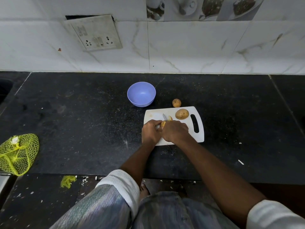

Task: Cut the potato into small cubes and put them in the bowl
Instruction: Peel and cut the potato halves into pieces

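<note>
Head cam, early days: left hand pins a potato piece on the cutting board, fingers curled on it; right hand is wrapped round the knife. One slice lies beside the blade. Bowl on the worktop looks empty, whole potato and small potato uncut.

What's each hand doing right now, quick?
Left hand: holds the potato piece steady on the cutting board.
Right hand: grips the knife, blade down at that piece.
</note>
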